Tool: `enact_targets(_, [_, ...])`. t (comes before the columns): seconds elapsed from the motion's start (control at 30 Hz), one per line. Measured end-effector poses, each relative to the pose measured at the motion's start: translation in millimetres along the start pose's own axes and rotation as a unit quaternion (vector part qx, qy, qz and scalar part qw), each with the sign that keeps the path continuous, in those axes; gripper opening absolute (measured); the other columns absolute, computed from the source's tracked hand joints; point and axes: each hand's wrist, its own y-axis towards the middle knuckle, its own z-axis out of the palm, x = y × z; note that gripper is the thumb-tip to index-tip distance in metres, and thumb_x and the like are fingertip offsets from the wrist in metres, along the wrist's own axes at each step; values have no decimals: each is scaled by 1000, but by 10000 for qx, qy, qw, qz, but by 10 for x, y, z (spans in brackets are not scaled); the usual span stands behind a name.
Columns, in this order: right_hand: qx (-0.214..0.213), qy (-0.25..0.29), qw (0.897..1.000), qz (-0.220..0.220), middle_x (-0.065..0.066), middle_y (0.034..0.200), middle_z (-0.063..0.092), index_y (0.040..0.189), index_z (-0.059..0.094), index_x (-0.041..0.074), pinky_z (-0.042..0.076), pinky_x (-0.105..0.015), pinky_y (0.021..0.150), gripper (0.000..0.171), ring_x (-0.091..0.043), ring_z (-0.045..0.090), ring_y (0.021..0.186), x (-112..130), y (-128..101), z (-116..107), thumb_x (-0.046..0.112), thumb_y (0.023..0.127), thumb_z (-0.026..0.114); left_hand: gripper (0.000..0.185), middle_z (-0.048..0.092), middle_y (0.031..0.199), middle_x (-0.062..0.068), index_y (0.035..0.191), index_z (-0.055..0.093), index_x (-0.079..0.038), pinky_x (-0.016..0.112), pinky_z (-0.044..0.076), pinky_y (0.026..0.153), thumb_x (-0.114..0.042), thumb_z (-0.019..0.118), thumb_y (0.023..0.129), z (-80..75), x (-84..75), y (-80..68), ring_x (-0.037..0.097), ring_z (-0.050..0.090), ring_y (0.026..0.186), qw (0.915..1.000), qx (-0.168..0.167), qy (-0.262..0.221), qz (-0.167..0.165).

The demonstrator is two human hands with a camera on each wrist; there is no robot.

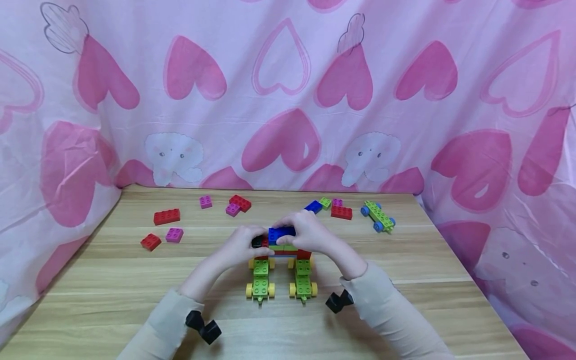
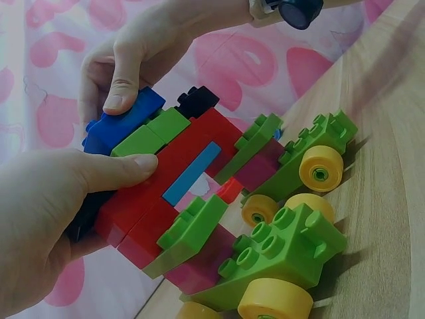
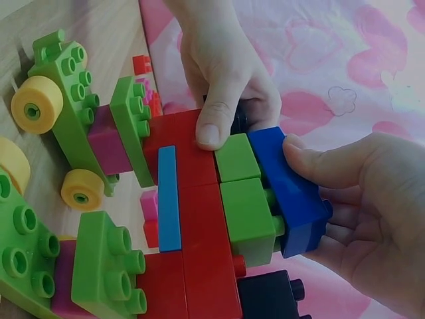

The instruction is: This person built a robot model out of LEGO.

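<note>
Blue brick (image 3: 285,189) was at centre of the head frame, tilted over green bricks (image 3: 247,212), studs showing between. Right hand (image 1: 308,232) pinched it between thumb and fingers. Left hand (image 1: 240,245), fingers curled, gripped the red bricks (image 3: 206,246) beside the green ones. Lower centre, two green wheeled bases (image 1: 261,286) stood on the table (image 1: 270,330). Loose bricks (image 1: 166,216) lay mid-left; blue-wheeled base (image 1: 379,216) mid-right; heart-print curtain (image 1: 193,70) across the top.
</note>
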Motion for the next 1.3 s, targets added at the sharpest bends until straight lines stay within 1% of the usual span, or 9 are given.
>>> enact_targets(0.1, [27,12,10000,32,-8,111,73,116,71,5,58,-33,86,32,-19,70,100,6,-2,-1,18,87,74,31,73,100,6,108,71,-4,31,56,81,-19,79,82,-8,-4,-6,17,67,90,10000,18,-19,-4])
enact_targets(0.27, [67,19,10000,48,-8,112,73,117,71,5,58,-34,87,32,-20,70,101,9,-4,-7,18,88,74,31,73,101,5,109,71,-6,29,56,79,-20,78,83,-14,-21,-13,16,66,89,9999,82,-46,-123])
enact_targets(0.47, [77,83,9999,98,-8,112,73,117,71,6,57,-34,88,33,-20,69,102,-12,-11,-6,18,87,75,32,73,103,4,110,71,-6,31,56,81,-22,79,83,-12,-40,-18,15,66,91,9998,70,-38,-154])
enact_targets(0.67, [31,168,9998,-62,-8,111,74,117,71,5,58,-31,84,33,-18,70,99,-32,-16,4,19,87,74,33,73,104,5,111,70,-6,32,56,84,-21,78,83,-15,-38,-19,16,67,93,9999,51,-61,-144])
enact_targets(0.83, [-75,227,9997,-80,-8,113,73,118,70,5,58,-31,87,38,-19,70,102,-63,-24,14,22,85,77,34,73,105,6,112,70,-4,33,56,85,-22,78,84,-25,-38,-25,17,67,94,9998,107,-25,-180])
enact_targets(0.93, [-97,261,9994,-182,-9,115,72,120,69,4,57,-33,88,43,-20,69,104,-97,-39,11,25,84,78,34,73,105,7,112,70,-4,32,57,84,-21,77,84,-22,-38,-24,17,67,93,9997,134,10,-222])
enact_targets(1.1, [-90,262,9989,-379,-10,118,71,123,67,4,57,-31,88,46,-20,69,106,-142,-89,-37,29,85,76,33,73,103,7,111,70,-3,32,57,82,-19,78,84,-19,-39,-17,16,66,91,9993,157,14,-334])
enact_targets(1.17, [-73,198,9989,-408,-10,117,71,122,68,4,58,-31,86,45,-19,69,103,-154,-107,-59,27,85,76,32,73,103,7,111,69,-3,33,57,82,-19,78,84,-19,-44,-17,16,66,91,9991,182,-14,-377])
enact_targets(1.3, [-14,109,9989,-451,-11,112,73,120,69,3,59,-34,81,41,-17,70,94,-167,-119,-78,23,85,77,32,73,103,7,112,69,-4,33,57,83,-20,77,85,-24,-59,-18,16,67,92,9987,233,-121,-441])
